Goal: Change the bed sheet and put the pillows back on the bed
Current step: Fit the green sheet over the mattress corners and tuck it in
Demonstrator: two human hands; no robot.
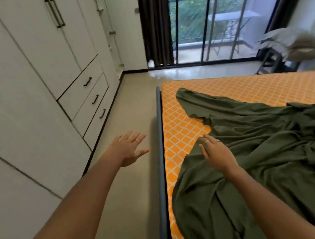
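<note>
Both hands are open: left hand (129, 148) over the floor, right hand (217, 153) flat on the soft, light green sheet (261, 158); pinch its near-left edge.

the mattress (179, 121) is orange with a white diamond lattice. the bed sheet (260, 148) is plain dark olive green. the bed frame (161, 157) is grey-blue. the wardrobe (34, 73) is white with black handles, the curtain (154, 26) dark brown, the floor (132, 106) beige.

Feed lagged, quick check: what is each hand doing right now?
Left hand: open, empty, over the floor.
Right hand: open, flat on the green sheet.
</note>
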